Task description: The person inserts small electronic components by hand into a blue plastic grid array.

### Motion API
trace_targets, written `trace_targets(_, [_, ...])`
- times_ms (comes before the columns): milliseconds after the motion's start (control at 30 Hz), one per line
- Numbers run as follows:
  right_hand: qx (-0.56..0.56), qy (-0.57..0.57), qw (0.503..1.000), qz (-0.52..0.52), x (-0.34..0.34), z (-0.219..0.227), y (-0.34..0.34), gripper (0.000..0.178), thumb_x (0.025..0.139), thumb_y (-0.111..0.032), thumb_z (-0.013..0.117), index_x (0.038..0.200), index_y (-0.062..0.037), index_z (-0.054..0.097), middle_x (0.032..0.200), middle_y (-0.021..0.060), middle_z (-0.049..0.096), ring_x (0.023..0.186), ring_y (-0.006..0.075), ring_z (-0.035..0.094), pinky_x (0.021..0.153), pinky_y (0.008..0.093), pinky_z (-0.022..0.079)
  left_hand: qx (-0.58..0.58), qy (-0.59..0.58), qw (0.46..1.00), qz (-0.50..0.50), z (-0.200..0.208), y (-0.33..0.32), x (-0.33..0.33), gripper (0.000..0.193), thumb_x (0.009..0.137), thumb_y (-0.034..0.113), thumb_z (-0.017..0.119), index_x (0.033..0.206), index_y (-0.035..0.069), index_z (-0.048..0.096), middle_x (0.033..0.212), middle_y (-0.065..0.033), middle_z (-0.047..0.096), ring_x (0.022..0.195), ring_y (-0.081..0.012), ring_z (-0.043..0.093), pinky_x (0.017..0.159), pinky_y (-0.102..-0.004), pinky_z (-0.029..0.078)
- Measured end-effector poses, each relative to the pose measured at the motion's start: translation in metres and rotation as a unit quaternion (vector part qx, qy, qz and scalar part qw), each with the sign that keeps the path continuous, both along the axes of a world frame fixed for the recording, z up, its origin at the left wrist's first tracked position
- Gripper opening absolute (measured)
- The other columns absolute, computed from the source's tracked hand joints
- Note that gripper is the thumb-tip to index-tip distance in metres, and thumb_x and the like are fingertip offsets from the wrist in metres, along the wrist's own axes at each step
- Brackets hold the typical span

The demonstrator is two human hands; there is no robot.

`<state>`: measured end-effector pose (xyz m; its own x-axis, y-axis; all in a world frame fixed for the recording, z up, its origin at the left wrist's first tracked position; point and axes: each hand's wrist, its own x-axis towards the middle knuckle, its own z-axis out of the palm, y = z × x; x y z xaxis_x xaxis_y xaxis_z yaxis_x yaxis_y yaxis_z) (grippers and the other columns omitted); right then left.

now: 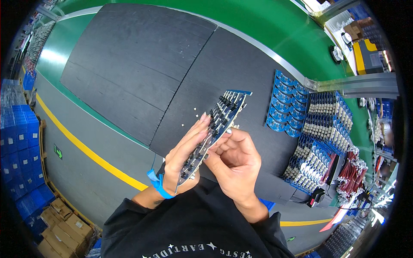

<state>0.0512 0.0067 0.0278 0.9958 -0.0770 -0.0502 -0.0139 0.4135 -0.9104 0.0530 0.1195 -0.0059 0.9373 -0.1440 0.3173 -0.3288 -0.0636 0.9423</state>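
Observation:
A blue circuit board panel [229,112] stands nearly edge-on above the dark mat, tilted, with rows of black and white parts along its face. My left hand [186,149] is closed round its left side, fingers flat along the parts. On the other side, my right hand [236,162] is curled, with thumb and fingertips pressed to the panel's edge and back. A small white piece [235,126] shows by the right fingertips; whether it is held or fixed to the board I cannot tell. A few tiny white connectors [195,115] lie loose on the mat.
The black mat [137,56] covers the table. At the right lie flat blue round-board panels [282,101], stacked panels with white connectors [327,116], and a bundle of red wires [350,176]. A metal post [352,89] stands behind them. Blue boxes [19,137] are piled at far left.

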Motion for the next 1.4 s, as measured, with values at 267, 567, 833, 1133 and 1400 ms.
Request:
trace_targets(267, [-0.034,-0.008,0.999,0.000,-0.001,0.000,-0.003,0.031,0.076,0.011,0.060,0.104,0.0049,0.046,0.084,0.0079,0.058,0.081,0.0126,0.058,0.073,0.0241,0.047,-0.019,-0.030,0.999,-0.005,-0.002,-0.001,0.002,0.042,0.075,-0.011,0.054,0.116,-0.008,0.045,0.121,-0.0287,0.046,0.117,-0.0417,0.042,0.098,-0.0472,0.032])
trace_targets(567, [-0.033,-0.009,0.999,0.008,-0.002,-0.001,-0.008,0.033,0.076,0.012,0.060,0.105,0.0053,0.046,0.086,0.0098,0.058,0.082,0.0135,0.058,0.074,0.0249,0.048,-0.001,-0.052,0.999,-0.001,-0.007,-0.001,0.005,0.043,0.074,-0.012,0.052,0.116,-0.009,0.045,0.121,-0.0289,0.046,0.118,-0.0414,0.040,0.099,-0.0479,0.030])
trace_targets(833, [0.040,-0.022,0.998,0.031,-0.002,0.008,-0.006,0.034,0.076,0.011,0.060,0.107,0.0063,0.045,0.087,0.0112,0.057,0.081,0.0152,0.057,0.074,0.0268,0.047,-0.001,-0.034,0.999,-0.001,-0.006,-0.001,0.007,0.042,0.074,-0.007,0.055,0.116,-0.009,0.047,0.122,-0.0284,0.046,0.118,-0.0405,0.042,0.099,-0.0475,0.030])
trace_targets(1133, [0.037,-0.019,0.999,0.034,0.000,0.011,-0.009,0.033,0.078,0.012,0.057,0.107,0.0056,0.043,0.091,0.0123,0.056,0.085,0.0153,0.056,0.075,0.0269,0.047,0.065,0.021,0.997,0.030,-0.005,0.001,-0.004,0.039,0.077,-0.008,0.046,0.116,-0.009,0.045,0.120,-0.0287,0.047,0.116,-0.0421,0.042,0.098,-0.0482,0.033])
trace_targets(1400, [0.008,-0.037,0.998,0.045,-0.001,0.012,-0.015,0.033,0.079,0.012,0.056,0.109,0.0059,0.043,0.094,0.0126,0.056,0.087,0.0155,0.057,0.078,0.0278,0.047,0.090,0.024,0.995,0.026,-0.004,0.000,-0.003,0.040,0.077,-0.010,0.042,0.116,-0.008,0.045,0.120,-0.0283,0.047,0.115,-0.0447,0.042,0.097,-0.0487,0.034])
